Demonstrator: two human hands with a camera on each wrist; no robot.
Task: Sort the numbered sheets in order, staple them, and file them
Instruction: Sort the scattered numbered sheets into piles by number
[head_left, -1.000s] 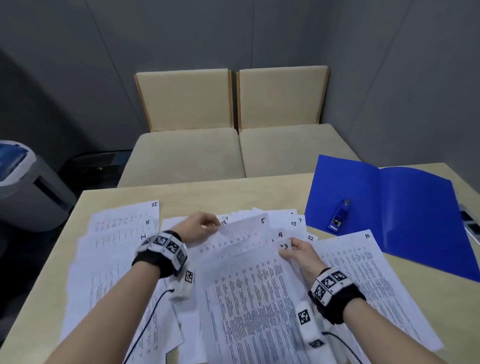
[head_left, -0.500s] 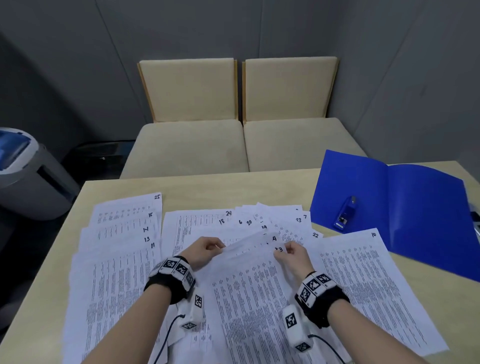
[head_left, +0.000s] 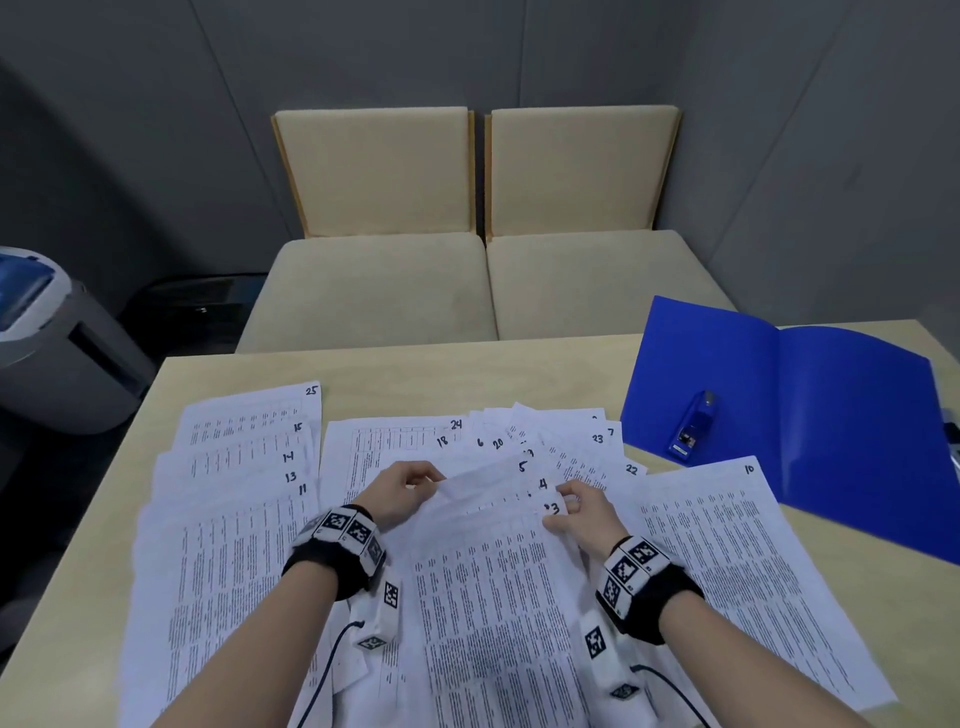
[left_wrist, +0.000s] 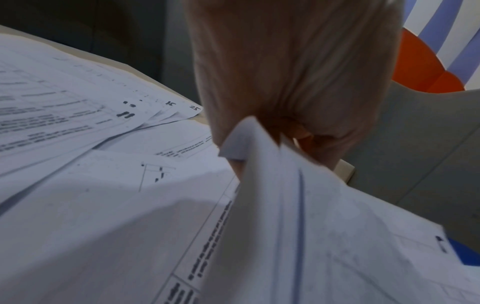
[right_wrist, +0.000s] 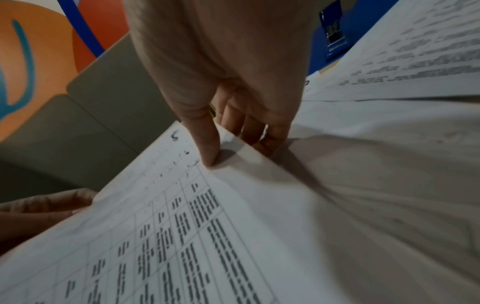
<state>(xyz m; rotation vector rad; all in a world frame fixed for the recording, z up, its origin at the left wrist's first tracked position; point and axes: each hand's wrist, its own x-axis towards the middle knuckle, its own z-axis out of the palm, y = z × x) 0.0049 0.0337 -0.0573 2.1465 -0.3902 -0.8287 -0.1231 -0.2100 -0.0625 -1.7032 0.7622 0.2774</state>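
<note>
Numbered printed sheets cover the near half of the table. A small stack (head_left: 488, 561) with corners marked 3, 4 and 5 lies in the middle. My left hand (head_left: 410, 486) pinches its top left edge (left_wrist: 257, 144). My right hand (head_left: 576, 506) pinches its top right corner, thumb on top and fingers beneath (right_wrist: 215, 156). A fanned pile (head_left: 244, 467) marked 25, 15, 14, 13, 11 lies at the left. Sheets marked 24, 18, 6, 20, 23, 7, 22 (head_left: 519, 441) fan out behind my hands. Sheet 10 (head_left: 727, 545) lies at the right.
An open blue folder (head_left: 831, 415) lies at the right back of the table (head_left: 467, 369), with a blue stapler (head_left: 693, 428) on its left flap. Two beige chairs (head_left: 483, 234) stand behind the table. A grey bin (head_left: 47, 338) stands on the floor at the left.
Both hands have drawn closer together on the top edge of the middle stack, the left moving right and nearer. The head view has tilted slightly.
</note>
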